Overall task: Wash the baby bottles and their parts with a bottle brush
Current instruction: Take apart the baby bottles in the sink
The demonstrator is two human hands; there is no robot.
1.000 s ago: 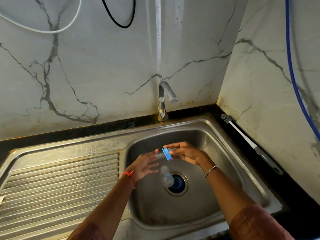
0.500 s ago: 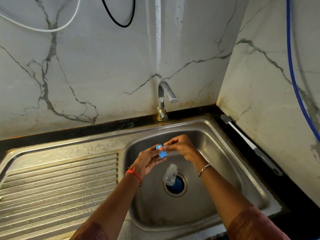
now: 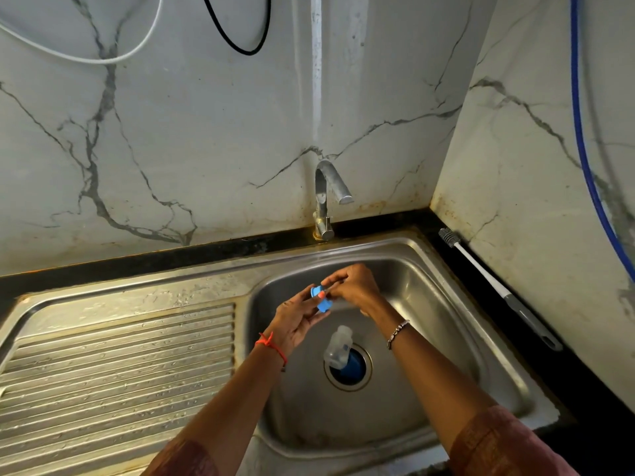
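Observation:
Over the steel sink basin my left hand holds a small blue bottle ring between thumb and fingers. My right hand pinches the part sticking out of the ring, probably the clear teat; it is mostly hidden by the fingers. A clear baby bottle lies on its side at the bottom of the basin, partly over the drain. The bottle brush, white handle with a grey grip, lies on the black counter to the right of the sink.
A steel tap stands behind the basin with no water running. The ribbed draining board fills the left. Marble walls close in behind and on the right, with white, black and blue cables hanging on them.
My hands have come together and risen slightly over the basin, turning the blue ring toward the left hand. The clear bottle in the basin has shifted a little.

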